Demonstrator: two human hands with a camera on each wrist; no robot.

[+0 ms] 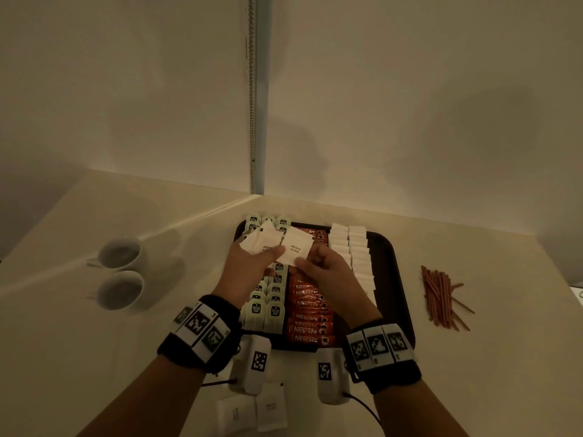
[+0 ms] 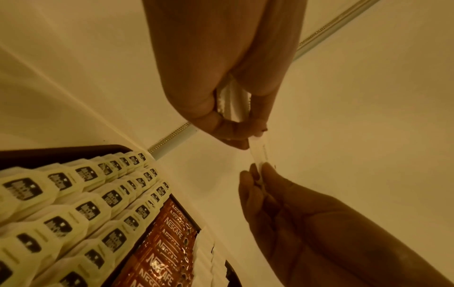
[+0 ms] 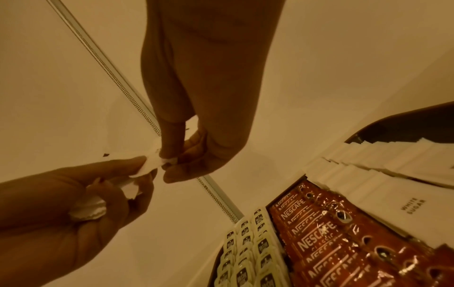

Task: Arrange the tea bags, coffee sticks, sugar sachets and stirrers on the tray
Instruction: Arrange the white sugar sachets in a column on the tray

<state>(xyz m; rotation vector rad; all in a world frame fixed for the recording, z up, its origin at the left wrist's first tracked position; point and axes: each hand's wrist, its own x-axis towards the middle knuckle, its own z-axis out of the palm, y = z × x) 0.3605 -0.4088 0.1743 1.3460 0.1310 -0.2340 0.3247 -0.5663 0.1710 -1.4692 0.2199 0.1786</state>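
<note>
Fingers [image 1: 282, 251] of both hands pinch sugar sachets [image 1: 296, 246] above the tray [image 1: 385, 263], which holds rows of tea bags [image 1: 273, 313], coffee sticks [image 1: 310, 320] and sachets; stirrers [image 1: 441, 296] lie on the worktop [image 1: 492, 357].

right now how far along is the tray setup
Mostly done. On the dark rectangular tray, the pale green tea bags, red Nescafe coffee sticks and two rows of white paper sugar sachets are lined up. In hand: the left hand holds a few sachets, and the right hand pinches one. Left: two sachets by the wrists and the reddish-brown stirrers, all still off the tray.
</note>
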